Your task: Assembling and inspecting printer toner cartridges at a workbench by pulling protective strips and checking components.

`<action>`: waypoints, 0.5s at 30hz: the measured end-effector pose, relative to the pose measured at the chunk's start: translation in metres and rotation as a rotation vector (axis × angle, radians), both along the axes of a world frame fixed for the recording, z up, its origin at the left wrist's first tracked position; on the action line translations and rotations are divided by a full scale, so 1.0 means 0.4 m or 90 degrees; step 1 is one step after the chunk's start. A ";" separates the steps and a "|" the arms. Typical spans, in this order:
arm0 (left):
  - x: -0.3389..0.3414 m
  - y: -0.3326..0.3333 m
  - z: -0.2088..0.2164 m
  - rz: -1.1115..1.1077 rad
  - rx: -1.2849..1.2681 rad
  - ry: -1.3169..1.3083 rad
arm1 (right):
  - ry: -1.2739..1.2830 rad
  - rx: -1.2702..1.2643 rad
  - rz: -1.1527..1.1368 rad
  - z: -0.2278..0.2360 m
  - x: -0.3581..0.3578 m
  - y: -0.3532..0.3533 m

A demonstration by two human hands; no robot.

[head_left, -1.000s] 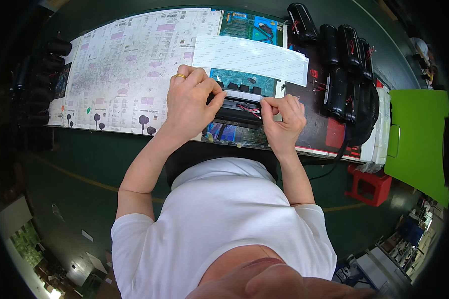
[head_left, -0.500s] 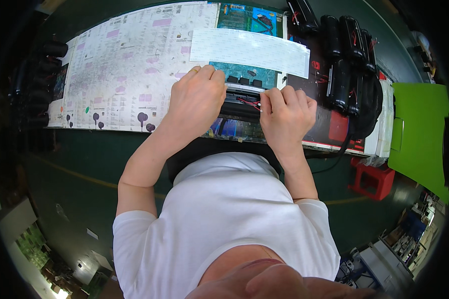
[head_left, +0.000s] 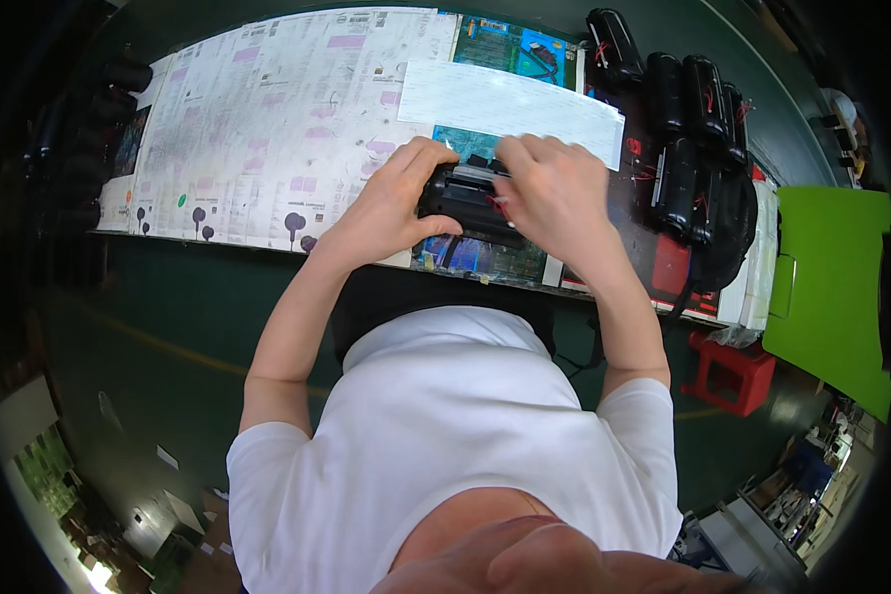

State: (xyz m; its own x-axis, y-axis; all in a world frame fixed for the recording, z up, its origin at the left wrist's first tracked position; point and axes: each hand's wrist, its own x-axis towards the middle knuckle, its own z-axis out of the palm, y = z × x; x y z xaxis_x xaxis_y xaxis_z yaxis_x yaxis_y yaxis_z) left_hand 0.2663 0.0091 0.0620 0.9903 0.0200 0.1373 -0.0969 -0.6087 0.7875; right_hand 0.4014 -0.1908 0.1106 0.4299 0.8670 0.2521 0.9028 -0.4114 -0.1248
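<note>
A black rounded casing (head_left: 462,206), like a speaker shell, lies on the bench before me, its open channel facing up. My left hand (head_left: 393,203) grips its left end, with fingers at the far side and thumb at the near side. Over the right end, my right hand (head_left: 561,191) is curled with bent fingers, slightly blurred; its fingertips are partly hidden, and what they pinch cannot be made out. Thin red wires (head_left: 498,205) show beside the right thumb. A pale strip (head_left: 473,171) runs along the casing's far side. Small black pieces (head_left: 478,160) sit just beyond.
A white sheet (head_left: 505,96) with faint rows of marks lies beyond my hands. Several black casings with red wires (head_left: 673,188) stand at the right, more (head_left: 119,109) at the far left. A green panel (head_left: 827,287) and red stool (head_left: 731,374) are right of the bench.
My left hand has opened from a pinch and wrapped round the casing's left end. My right hand has shifted left and farther over the casing, whose end has turned slightly.
</note>
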 end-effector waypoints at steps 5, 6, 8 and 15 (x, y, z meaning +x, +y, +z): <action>0.004 -0.010 -0.005 0.030 -0.048 0.008 | 0.036 -0.001 0.071 -0.033 -0.011 0.113; 0.000 -0.015 -0.011 0.036 -0.034 -0.025 | 0.050 0.039 0.079 -0.032 -0.006 0.102; -0.008 -0.008 -0.014 0.051 -0.017 -0.058 | 0.063 0.080 0.094 -0.035 0.009 0.071; 0.028 0.004 -0.010 0.122 -0.052 -0.120 | 0.376 0.308 -0.053 -0.087 0.027 -0.115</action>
